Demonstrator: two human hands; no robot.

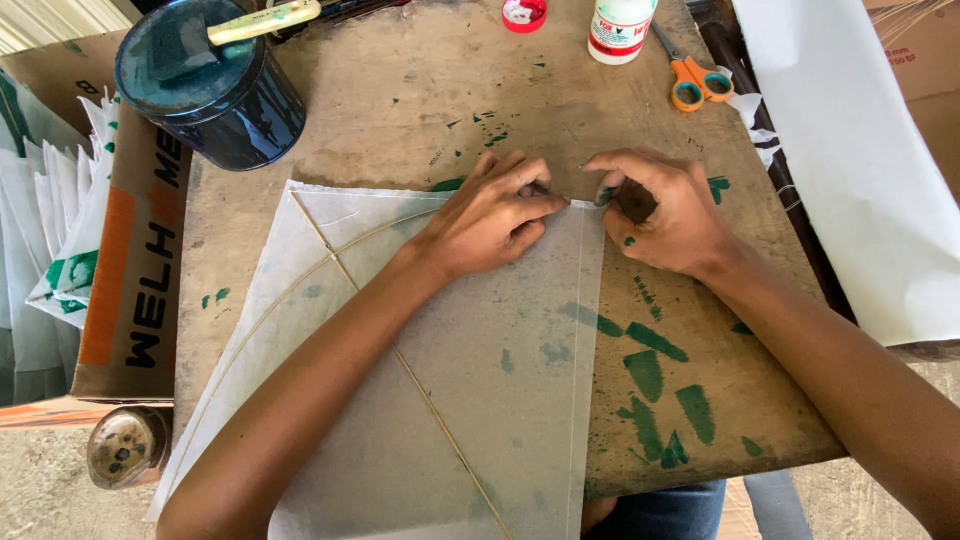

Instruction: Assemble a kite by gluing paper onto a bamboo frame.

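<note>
Under the fingers of both hands lies a thin white paper kite (480,370), flat on the worn wooden counter (400,110), with slim bamboo sticks (420,385) crossing it. The left hand (487,215) presses its fingers together on the kite's top corner; the right hand (668,212) pinches the paper edge just beside them. Beyond the fingers sit a round dark blue tin (212,90), a white glue bottle (618,28) and orange-handled scissors (695,78). Green paint smears (655,385) mark the counter near the right wrist. Left of the hands, a cardboard box (135,260) holds stacked paper.
</note>
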